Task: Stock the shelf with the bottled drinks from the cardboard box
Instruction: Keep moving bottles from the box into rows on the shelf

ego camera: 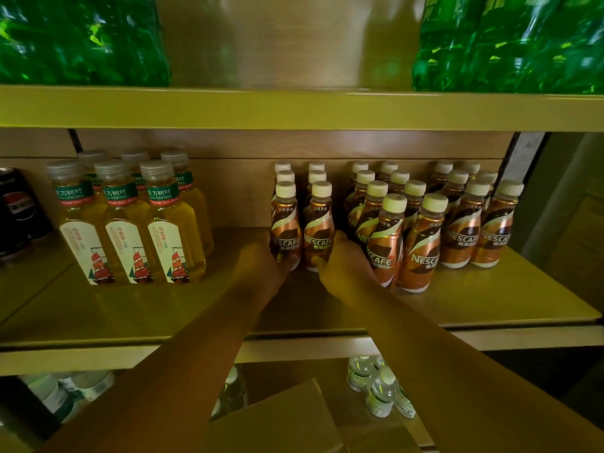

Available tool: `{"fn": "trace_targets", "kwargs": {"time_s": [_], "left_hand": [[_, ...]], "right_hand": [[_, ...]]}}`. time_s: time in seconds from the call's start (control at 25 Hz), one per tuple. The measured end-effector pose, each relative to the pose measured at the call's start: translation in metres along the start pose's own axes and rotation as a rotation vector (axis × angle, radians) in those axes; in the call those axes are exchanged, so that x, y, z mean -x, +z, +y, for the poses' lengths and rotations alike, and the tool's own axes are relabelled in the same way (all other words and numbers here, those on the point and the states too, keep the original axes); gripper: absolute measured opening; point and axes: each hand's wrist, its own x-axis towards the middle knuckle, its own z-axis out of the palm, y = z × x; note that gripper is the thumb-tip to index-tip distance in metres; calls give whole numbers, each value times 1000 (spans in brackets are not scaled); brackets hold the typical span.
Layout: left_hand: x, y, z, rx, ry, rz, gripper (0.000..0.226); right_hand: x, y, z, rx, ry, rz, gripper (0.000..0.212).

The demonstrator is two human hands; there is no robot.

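Observation:
On the middle shelf (130, 308), two rows of brown coffee bottles with cream caps run back from the centre. My left hand (261, 259) grips the base of the front bottle in the left row (285, 220). My right hand (343, 263) wraps the base of the front bottle in the right row (318, 220). Both bottles stand upright on the shelf. Several more coffee bottles (425, 223) stand in rows just to the right. The cardboard box (281, 420) sits below, its flap showing between my forearms.
Several yellow tea bottles (130, 223) stand at the left of the shelf, dark cola bottles (16, 210) beyond them. Green shrink-wrapped packs (78, 40) sit on the shelf above. Small water bottles (379, 390) stand on the lower shelf.

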Motion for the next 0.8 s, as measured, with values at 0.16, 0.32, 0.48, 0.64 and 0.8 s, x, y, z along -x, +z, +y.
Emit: {"fn": "trace_targets", "kwargs": {"time_s": [0.16, 0.32, 0.48, 0.64, 0.8], "left_hand": [[-2, 3, -3, 1, -14, -11, 62], [7, -4, -1, 50, 15, -23, 64], [31, -25, -1, -315, 184, -11, 65], [58, -50, 2, -682, 169, -2, 77], [81, -67, 3, -812, 347, 8, 78]], "right_hand": [[-2, 4, 1, -2, 21, -15, 51], [11, 3, -3, -69, 36, -14, 75], [41, -3, -10, -137, -10, -32, 48], [79, -25, -16, 91, -197, 25, 54], [110, -46, -13, 418, -291, -10, 70]]}}
